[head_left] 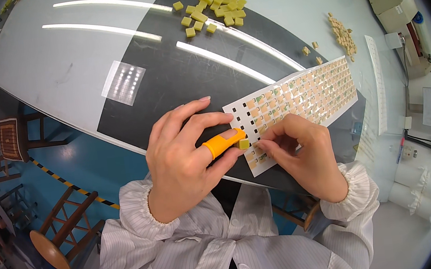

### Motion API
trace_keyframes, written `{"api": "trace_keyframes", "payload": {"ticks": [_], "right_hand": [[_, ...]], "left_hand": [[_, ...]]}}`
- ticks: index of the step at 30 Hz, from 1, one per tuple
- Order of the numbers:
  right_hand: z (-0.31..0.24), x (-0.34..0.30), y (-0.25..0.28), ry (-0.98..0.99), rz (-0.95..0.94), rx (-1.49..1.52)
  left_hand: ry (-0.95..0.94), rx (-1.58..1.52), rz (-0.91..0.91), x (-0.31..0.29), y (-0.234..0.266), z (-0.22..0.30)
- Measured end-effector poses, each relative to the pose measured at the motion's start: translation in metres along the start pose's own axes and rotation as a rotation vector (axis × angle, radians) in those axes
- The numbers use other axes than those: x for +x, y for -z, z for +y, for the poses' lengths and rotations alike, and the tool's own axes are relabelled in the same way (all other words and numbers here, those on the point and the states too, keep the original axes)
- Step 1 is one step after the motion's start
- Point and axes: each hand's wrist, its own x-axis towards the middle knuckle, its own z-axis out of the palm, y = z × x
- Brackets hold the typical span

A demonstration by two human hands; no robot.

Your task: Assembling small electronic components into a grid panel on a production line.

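The step in hand looks like fine fingertip work between block and patterned sheet, so steadiness matters most. Judging from the pose, the left hand point(182, 149) would do well to hold the yellow block point(243, 144) lightly but squarely, one face clear, with the orange finger sleeve point(219, 145) adding grip. The right hand point(306, 150) should work with its tips only — a low, slow pull would be kinder to a thin piece than a sharp lift. Pinning the sheet point(297, 100) near its marked end should help stop it sliding over the dark mat point(154, 77) on the desk point(82, 59).

As for position, the block sits at the very tips of the left fingers, held between the sleeved forefinger and the thumb, over the sheet's left margin (whether it touches the paper, I cannot tell). The left middle finger reaches the sheet's edge, by the black squares. The right thumb and forefinger are drawn narrow over the sheet, just beside the block on its right — anything pinched between them is too small to make out.
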Motion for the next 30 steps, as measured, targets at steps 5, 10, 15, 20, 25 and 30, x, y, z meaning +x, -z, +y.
{"api": "trace_keyframes", "payload": {"ticks": [5, 10, 15, 20, 25, 30], "right_hand": [[-0.001, 0.011, 0.016, -0.173, -0.219, 0.255], [-0.007, 0.03, 0.02, -0.355, -0.345, 0.559], [-0.006, 0.038, 0.015, -0.364, -0.41, 0.565], [-0.005, 0.04, 0.014, -0.357, -0.429, 0.564], [-0.005, 0.04, 0.015, -0.372, -0.446, 0.551], [-0.005, 0.04, 0.015, -0.372, -0.44, 0.543]], "left_hand": [[-0.007, 0.008, -0.008, 0.0, 0.002, 0.0], [0.028, -0.011, -0.023, 0.0, 0.001, 0.0], [0.019, -0.008, -0.011, 0.0, 0.001, 0.0], [0.019, -0.007, -0.009, 0.0, 0.001, 0.0], [0.02, 0.0, -0.007, 0.001, 0.001, 0.001], [0.023, 0.001, -0.005, 0.001, 0.001, 0.001]]}}
